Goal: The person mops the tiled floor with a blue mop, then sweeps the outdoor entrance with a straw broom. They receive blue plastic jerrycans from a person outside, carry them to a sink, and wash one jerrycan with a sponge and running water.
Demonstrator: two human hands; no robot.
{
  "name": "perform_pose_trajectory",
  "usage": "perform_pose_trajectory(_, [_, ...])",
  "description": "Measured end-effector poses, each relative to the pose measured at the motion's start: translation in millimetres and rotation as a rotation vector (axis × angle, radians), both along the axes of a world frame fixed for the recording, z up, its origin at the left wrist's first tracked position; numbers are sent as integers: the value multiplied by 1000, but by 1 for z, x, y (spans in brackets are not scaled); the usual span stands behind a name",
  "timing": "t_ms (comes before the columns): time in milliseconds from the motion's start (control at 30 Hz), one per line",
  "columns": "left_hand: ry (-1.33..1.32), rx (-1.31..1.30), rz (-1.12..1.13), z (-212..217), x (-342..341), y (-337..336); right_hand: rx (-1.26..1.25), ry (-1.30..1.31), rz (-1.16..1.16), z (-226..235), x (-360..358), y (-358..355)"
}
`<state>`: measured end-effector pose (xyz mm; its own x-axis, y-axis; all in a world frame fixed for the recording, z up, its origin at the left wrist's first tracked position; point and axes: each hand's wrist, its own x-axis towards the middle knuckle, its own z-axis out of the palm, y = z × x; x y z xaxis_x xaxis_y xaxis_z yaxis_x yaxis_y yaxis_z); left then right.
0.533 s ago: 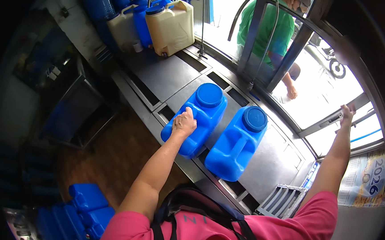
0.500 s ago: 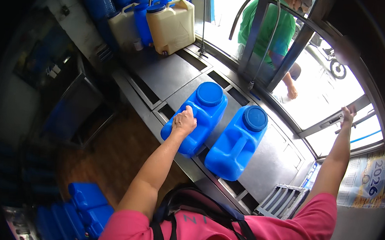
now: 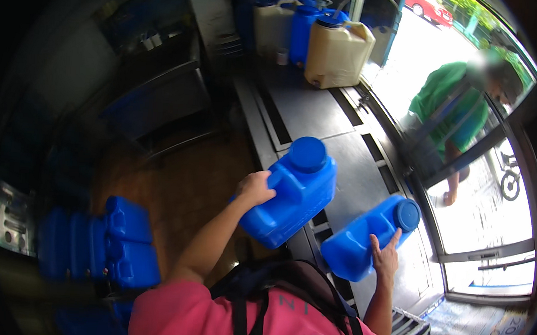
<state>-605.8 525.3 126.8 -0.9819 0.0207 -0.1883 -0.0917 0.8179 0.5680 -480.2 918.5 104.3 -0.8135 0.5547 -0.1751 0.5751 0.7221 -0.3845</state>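
Observation:
A blue water jug (image 3: 298,194) with a round blue cap is at the counter's left edge, partly beyond it. My left hand (image 3: 256,189) is closed round its handle; whether its base touches the counter is hidden. To the right, a second blue jug (image 3: 356,242) with a dark blue cap (image 3: 407,214) is on the metal counter (image 3: 344,151). Against that jug's near right side, just below the cap, is my right hand (image 3: 385,258). Its thumb and forefinger are spread apart, and it does not grip the handle.
Cream jugs (image 3: 340,54) and blue containers stand at the counter's far end. More blue jugs (image 3: 130,232) are stacked on the brown floor (image 3: 167,185) at lower left. Beyond the sliding glass door (image 3: 493,255), a person in a green shirt (image 3: 450,102) bends down outside.
My right hand has left the door frame and come to the right jug. The left jug has shifted and turned with my left hand on it. The view has swung left.

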Motion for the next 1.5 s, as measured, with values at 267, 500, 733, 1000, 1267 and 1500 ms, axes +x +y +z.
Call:
perform_pose_trajectory(267, [72, 379, 663, 3, 81, -255, -618, 406, 86, -24, -93, -68])
perform_pose_trajectory(500, [388, 394, 1113, 37, 91, -398, -706, 347, 250, 15, -248, -197])
perform_pose_trajectory(733, [829, 545, 1245, 97, 44, -479, -858, 491, 373, 43, -405, -366])
perform_pose_trajectory(1000, [1111, 643, 1227, 160, -46, -543, -1051, 697, 290, 34, -590, -529])
perform_pose_trajectory(1267, [1165, 695, 1239, 182, -144, -595, -601, 971, 53, -58, -765, -588])
perform_pose_trajectory(1500, [1131, 667, 1271, 168, -251, -656, -248, 887, 206, -75, -822, -591])
